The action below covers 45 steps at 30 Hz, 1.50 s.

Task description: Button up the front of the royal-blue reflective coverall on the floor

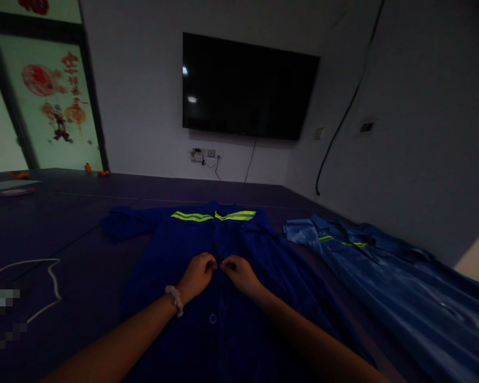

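Observation:
A dark blue work jacket (175, 250) lies spread out in front of me, its front facing up. Yellow-green reflective strips (235, 215) cross its chest, and one sleeve stretches out to the left. Over the middle of the front opening, my left hand (198, 274) is closed in a pinch on the jacket's edge. My right hand (241, 274) pinches the opposite edge, its fingertips close to those of the left. Whatever small part sits between the fingertips is too dark to make out. Below the hands a round button (213, 318) shows on the front.
To the right lies a second, lighter blue garment (383, 271) with similar strips. A white cord (54, 282) rests on the dark purple surface (88, 282) at the left. Small orange objects (102, 173) are near the door. A television (249, 88) hangs on the far wall.

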Motion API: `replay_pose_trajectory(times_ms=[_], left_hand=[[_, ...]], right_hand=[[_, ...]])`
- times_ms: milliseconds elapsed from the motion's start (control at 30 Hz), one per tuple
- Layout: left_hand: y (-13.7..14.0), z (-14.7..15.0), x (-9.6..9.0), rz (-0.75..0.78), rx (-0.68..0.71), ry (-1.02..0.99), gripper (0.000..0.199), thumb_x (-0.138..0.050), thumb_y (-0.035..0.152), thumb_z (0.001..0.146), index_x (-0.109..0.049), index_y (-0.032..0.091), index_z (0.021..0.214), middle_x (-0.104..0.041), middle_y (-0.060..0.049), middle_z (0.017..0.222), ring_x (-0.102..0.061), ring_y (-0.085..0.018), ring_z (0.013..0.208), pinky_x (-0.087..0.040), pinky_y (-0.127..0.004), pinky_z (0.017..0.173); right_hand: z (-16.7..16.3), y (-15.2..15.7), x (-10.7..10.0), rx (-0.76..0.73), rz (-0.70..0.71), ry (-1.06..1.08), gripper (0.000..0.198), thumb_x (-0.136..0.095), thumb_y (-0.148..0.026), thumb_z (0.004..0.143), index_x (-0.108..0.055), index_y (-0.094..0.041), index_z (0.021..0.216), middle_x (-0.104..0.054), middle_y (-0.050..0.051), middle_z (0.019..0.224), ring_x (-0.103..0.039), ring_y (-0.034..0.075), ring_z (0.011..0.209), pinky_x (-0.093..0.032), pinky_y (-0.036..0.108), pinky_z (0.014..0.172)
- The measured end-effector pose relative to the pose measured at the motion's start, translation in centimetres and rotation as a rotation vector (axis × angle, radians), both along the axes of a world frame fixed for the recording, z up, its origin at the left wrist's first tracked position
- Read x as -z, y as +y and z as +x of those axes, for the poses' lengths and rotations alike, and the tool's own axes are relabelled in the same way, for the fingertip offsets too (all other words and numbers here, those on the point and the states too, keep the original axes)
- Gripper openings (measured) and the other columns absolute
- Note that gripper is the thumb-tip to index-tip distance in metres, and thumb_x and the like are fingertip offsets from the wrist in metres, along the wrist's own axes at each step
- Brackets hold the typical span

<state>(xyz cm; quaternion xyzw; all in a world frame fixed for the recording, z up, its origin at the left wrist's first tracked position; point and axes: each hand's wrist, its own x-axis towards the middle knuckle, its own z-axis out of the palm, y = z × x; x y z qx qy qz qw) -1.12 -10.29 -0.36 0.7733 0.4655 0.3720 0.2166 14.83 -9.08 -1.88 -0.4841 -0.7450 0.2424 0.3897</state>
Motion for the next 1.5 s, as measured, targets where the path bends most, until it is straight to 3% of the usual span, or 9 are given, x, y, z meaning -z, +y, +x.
replay_pose_trajectory(times_ms=[400,1100,1500], left_hand=[[-0.09,-0.08,-0.22,-0.007,0.008,-0.025,0.012,-0.048,0.011,0.071,-0.059,0.015,0.068,-0.062,-0.003,0.072,-0.056,-0.013,0.066,-0.042,-0.025,0.064],[-0.21,0.05,-0.50,-0.022,0.015,-0.071,0.016,-0.045,0.006,0.068,-0.058,0.015,0.066,-0.062,-0.002,0.069,-0.056,-0.012,0.065,-0.043,-0.023,0.063],[0.12,-0.09,-0.12,-0.018,0.012,-0.093,0.017,-0.045,0.007,0.068,-0.060,0.016,0.068,-0.064,-0.002,0.071,-0.057,-0.012,0.068,-0.044,-0.024,0.066]], right_hand=[[-0.29,-0.85,-0.41,-0.014,-0.027,0.118,0.019,-0.051,-0.026,0.078,-0.067,-0.016,0.073,-0.065,0.003,0.071,-0.058,0.015,0.067,-0.043,0.024,0.061],[0.04,-0.76,-0.42,-0.028,-0.028,0.045,0.026,-0.044,-0.029,0.082,-0.063,-0.017,0.071,-0.062,0.001,0.067,-0.055,0.014,0.063,-0.039,0.023,0.059],[0.07,-0.70,-0.30,-0.026,-0.030,0.026,0.020,-0.044,-0.024,0.081,-0.062,-0.017,0.075,-0.062,0.001,0.070,-0.056,0.014,0.065,-0.040,0.023,0.061]])
